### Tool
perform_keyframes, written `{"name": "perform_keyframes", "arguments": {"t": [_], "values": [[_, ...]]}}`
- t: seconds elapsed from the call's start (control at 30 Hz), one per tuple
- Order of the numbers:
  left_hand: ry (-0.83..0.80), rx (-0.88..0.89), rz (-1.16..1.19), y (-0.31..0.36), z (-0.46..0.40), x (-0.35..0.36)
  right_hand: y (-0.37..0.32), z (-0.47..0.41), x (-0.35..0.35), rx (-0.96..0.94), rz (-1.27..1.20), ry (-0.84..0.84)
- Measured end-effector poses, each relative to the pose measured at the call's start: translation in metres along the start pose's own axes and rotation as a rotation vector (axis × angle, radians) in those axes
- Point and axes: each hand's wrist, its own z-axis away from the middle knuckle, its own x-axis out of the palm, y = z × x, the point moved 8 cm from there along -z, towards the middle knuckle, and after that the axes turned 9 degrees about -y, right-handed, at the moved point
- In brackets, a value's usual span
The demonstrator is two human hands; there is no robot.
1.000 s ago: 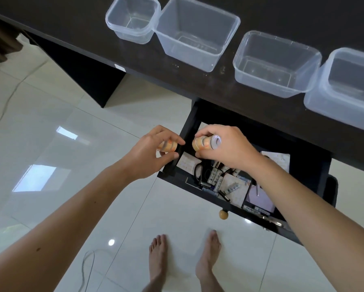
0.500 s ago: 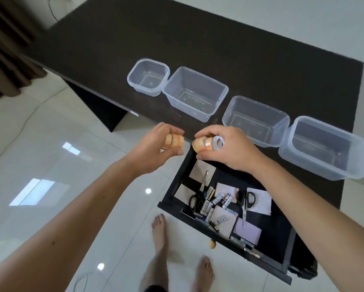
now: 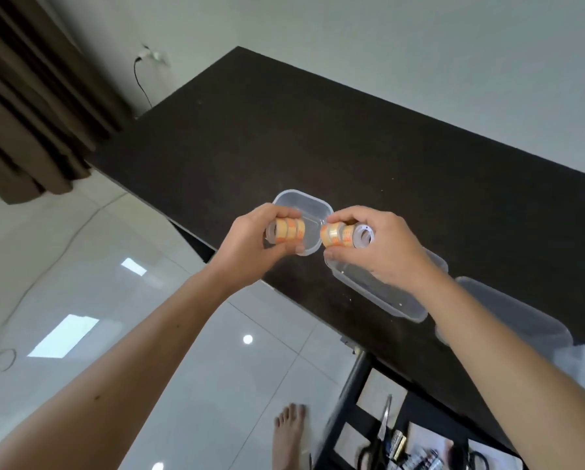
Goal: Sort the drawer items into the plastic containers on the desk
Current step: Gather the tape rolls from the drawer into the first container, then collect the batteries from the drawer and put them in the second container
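holding a stack of orange tape rolls between thumb and curled fingers, the left hand hovers over the small square container, the landmark at the desk's near edge. the right hand grasps a second stack of tape rolls the same way, just right of that container and above the rectangular container beside it. judging by the task, the step is dropping both stacks into one tub; doing it well likely means lowering each stack inside the square container's walls before loosening the fingers, one hand at a time, since loose rolls could roll off the dark desk. two more clear containers sit farther right of the landmark. below and right of it, the open drawer still holds scissors and other small items. left of it lie glossy white floor tiles, a brown curtain and a cable on the wall.
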Motion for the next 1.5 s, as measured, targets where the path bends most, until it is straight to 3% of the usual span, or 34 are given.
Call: {"name": "perform_keyframes", "arguments": {"t": [0.37, 0.47, 0.93, 1.27, 1.5], "values": [[0.038, 0.009, 0.011, -0.044, -0.061, -0.009, -0.002, -0.097, 0.011, -0.039, 0.014, 0.075], [0.104, 0.0, 0.075, -0.054, -0.057, -0.01, 0.001, -0.105, 0.023, -0.047, -0.005, 0.109], [0.119, -0.007, 0.063, -0.053, -0.046, -0.019, -0.005, -0.089, 0.025, -0.056, -0.033, 0.139], [0.186, 0.139, -0.053, 0.013, 0.026, -0.001, -0.017, 0.029, 0.006, -0.071, -0.076, 0.226], [0.075, 0.195, 0.006, 0.062, 0.111, 0.098, 0.031, 0.185, 0.014, 0.016, -0.097, 0.275]]}}
